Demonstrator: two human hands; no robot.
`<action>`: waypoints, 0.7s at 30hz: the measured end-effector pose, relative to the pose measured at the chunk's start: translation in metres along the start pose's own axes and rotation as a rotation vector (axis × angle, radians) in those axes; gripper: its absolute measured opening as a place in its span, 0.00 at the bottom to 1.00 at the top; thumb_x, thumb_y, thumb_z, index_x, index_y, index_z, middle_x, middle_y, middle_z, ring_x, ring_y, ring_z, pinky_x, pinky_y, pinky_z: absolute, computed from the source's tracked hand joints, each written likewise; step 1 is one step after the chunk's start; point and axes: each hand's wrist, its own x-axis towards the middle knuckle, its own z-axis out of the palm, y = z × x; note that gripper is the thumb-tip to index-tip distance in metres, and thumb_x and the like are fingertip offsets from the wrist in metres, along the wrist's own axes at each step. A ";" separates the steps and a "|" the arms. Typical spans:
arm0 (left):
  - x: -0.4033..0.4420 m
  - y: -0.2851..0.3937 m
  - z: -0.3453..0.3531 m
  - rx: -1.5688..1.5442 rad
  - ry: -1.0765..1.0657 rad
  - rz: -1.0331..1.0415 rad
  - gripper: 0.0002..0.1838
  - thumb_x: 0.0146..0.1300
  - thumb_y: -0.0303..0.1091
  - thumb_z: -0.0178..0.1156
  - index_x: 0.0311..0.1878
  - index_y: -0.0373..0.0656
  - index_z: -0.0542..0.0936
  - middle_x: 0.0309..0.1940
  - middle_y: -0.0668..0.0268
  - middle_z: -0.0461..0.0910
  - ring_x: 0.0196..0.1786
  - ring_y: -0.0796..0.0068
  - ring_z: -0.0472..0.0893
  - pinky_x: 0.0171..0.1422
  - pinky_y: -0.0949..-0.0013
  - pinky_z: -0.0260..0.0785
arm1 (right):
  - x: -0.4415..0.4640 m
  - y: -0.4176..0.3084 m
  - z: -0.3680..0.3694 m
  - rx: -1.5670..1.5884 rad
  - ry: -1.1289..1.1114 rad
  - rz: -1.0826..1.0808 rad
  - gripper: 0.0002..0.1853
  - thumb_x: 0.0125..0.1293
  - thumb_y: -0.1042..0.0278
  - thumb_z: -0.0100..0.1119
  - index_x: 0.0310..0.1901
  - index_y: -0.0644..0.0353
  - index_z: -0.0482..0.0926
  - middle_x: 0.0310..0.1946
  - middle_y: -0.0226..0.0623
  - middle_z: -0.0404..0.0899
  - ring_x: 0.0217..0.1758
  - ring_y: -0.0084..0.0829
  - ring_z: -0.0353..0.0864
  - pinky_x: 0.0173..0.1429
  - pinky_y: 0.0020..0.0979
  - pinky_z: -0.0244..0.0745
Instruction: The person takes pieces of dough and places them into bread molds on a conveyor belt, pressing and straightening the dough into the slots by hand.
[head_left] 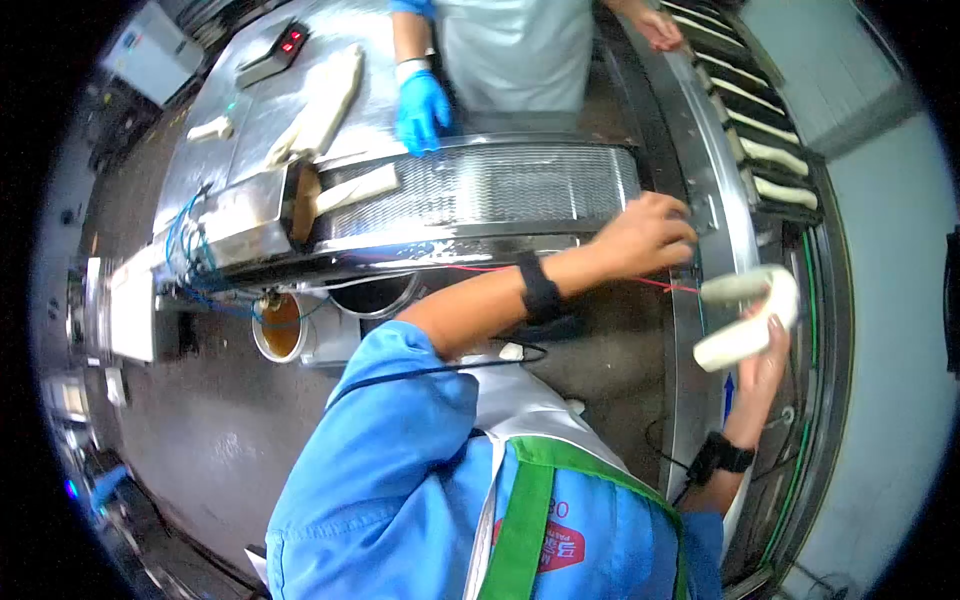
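Observation:
A long pale dough strip (742, 335) hangs folded in a U-shape from my right hand (768, 355), whose fingers are closed around its bend at the right. My left hand (650, 237) hovers over the right end of the mesh conveyor (480, 190), fingers loosely bent and somewhat apart, with nothing seen in it. On the conveyor's left part, another dough piece (357, 190) lies at the outlet of a metal machine (240, 215).
Across the conveyor stands a co-worker in a white apron (515, 50), one blue-gloved hand (422, 110) at its far edge. Dough strips lie in dark trays (770, 150) at upper right. More dough (325, 100) and a scale (272, 55) sit on the metal table (225, 165). Buckets (283, 350) stand below.

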 end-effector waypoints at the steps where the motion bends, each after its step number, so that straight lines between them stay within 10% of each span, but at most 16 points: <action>1: -0.013 -0.030 -0.006 0.064 0.061 -0.063 0.14 0.48 0.37 0.56 0.40 0.48 0.75 0.46 0.59 0.68 0.51 0.59 0.65 0.53 0.59 0.57 | 0.001 -0.011 -0.005 0.043 -0.002 -0.012 0.30 0.49 0.69 0.56 0.53 0.69 0.58 0.39 0.41 0.70 0.41 0.28 0.71 0.49 0.30 0.68; 5: -0.110 -0.138 -0.050 0.536 0.396 -0.455 0.21 0.38 0.22 0.54 0.42 0.41 0.71 0.40 0.55 0.71 0.45 0.55 0.68 0.50 0.59 0.60 | 0.006 -0.018 -0.064 -0.091 0.077 -0.015 0.32 0.48 0.63 0.58 0.54 0.68 0.59 0.29 0.32 0.69 0.33 0.22 0.69 0.42 0.23 0.67; 7: -0.164 -0.167 -0.100 0.814 0.447 -0.880 0.17 0.39 0.22 0.53 0.38 0.39 0.70 0.35 0.55 0.71 0.41 0.55 0.69 0.45 0.58 0.60 | -0.011 -0.032 -0.070 -0.114 0.044 0.042 0.32 0.49 0.61 0.58 0.53 0.68 0.59 0.29 0.32 0.69 0.32 0.23 0.68 0.40 0.23 0.66; 10: -0.228 -0.181 -0.163 1.085 0.624 -0.989 0.15 0.42 0.27 0.54 0.38 0.38 0.70 0.34 0.54 0.70 0.40 0.56 0.69 0.44 0.59 0.61 | -0.027 -0.031 -0.069 -0.173 0.086 0.043 0.30 0.50 0.62 0.56 0.53 0.69 0.59 0.29 0.34 0.69 0.32 0.24 0.68 0.40 0.24 0.65; 17: -0.273 -0.249 -0.195 1.240 0.149 -0.758 0.23 0.48 0.37 0.54 0.48 0.37 0.67 0.39 0.54 0.70 0.44 0.58 0.70 0.51 0.60 0.61 | -0.042 -0.049 -0.058 -0.092 0.507 0.012 0.22 0.52 0.72 0.50 0.48 0.72 0.62 0.35 0.46 0.72 0.36 0.32 0.73 0.44 0.31 0.69; 21: -0.266 -0.314 -0.210 1.021 0.164 -0.612 0.27 0.53 0.46 0.51 0.52 0.39 0.64 0.46 0.53 0.68 0.49 0.57 0.68 0.54 0.58 0.60 | -0.051 -0.057 -0.048 -0.101 0.254 -0.096 0.22 0.53 0.68 0.51 0.46 0.74 0.64 0.36 0.47 0.73 0.35 0.34 0.76 0.45 0.35 0.72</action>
